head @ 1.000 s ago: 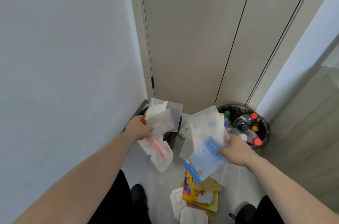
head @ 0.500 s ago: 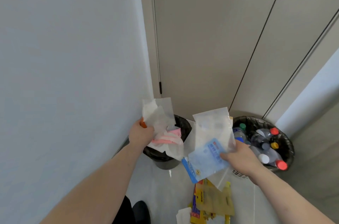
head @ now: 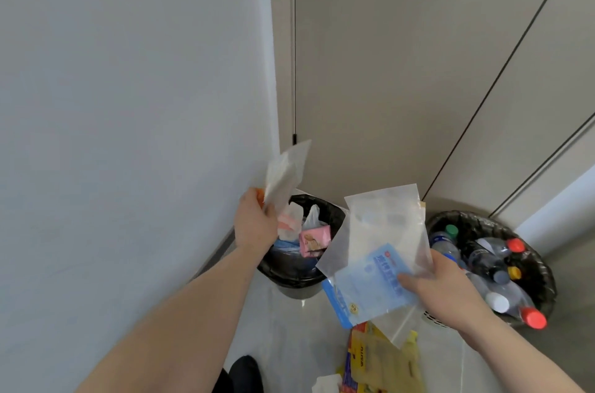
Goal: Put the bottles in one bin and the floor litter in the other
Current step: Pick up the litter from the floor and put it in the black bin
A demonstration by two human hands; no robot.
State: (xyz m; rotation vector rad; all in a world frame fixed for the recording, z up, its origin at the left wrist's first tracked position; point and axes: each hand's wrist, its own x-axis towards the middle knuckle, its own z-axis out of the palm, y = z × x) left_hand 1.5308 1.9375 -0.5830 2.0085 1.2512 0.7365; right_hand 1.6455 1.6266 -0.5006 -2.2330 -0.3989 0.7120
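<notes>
Both bare forearms extend forward from the lower edge of the view. Left hand point(head: 256, 225): raised, back toward the camera, fingers curled and pinching thin litter at its upper edge. Right hand point(head: 441, 286): lower and further right, thumb on top, fingers curled beneath, gripping flat packets.

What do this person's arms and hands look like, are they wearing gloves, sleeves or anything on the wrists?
Both arms are bare from the frame's edge to the fingers: no sleeves show on either forearm. The left hand and the right hand wear no gloves, and no watch, bracelet or ring shows on them. No markings are visible. Only the backs of the hands face the camera, so the palms stay unseen.
</notes>
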